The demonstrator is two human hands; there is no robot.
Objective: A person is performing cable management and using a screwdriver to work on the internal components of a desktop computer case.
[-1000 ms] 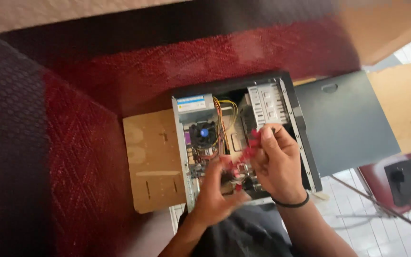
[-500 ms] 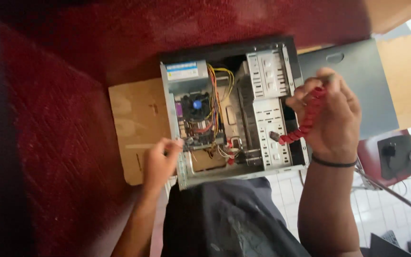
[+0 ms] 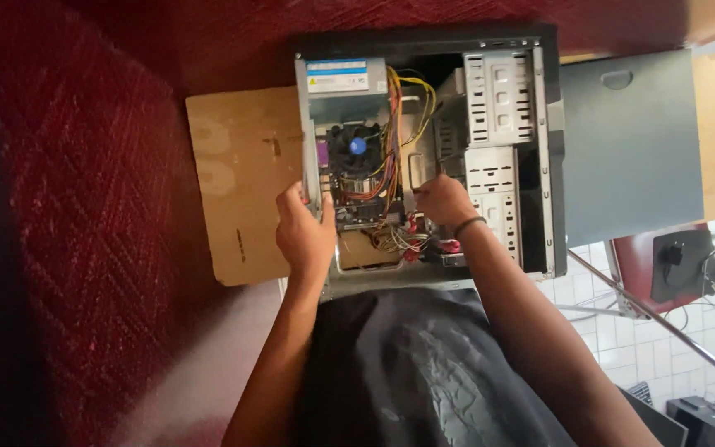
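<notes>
The open metal computer case [image 3: 539, 157] lies on its side, with its open face up. The left hand [image 3: 304, 236] grips the left wall of the case. Left of this grip lies the flat brown cardboard sheet [image 3: 242, 178], partly under the case. The right hand [image 3: 444, 201] is inside the case, right of the left grip. Between both hands sits the round cooling fan [image 3: 356, 147] on the board, slightly behind them. Behind the left grip is the boxy power supply unit [image 3: 343, 83]. Right of the right hand stands the perforated metal drive cage [image 3: 498, 124], and beyond the case lies the flat grey side panel [image 3: 631, 149].

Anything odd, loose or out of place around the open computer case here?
The grey side panel is off and lies beside the open computer case; loose cables bunch at the bottom. Left hand grips the case edge, right hand reaches inside.
</notes>
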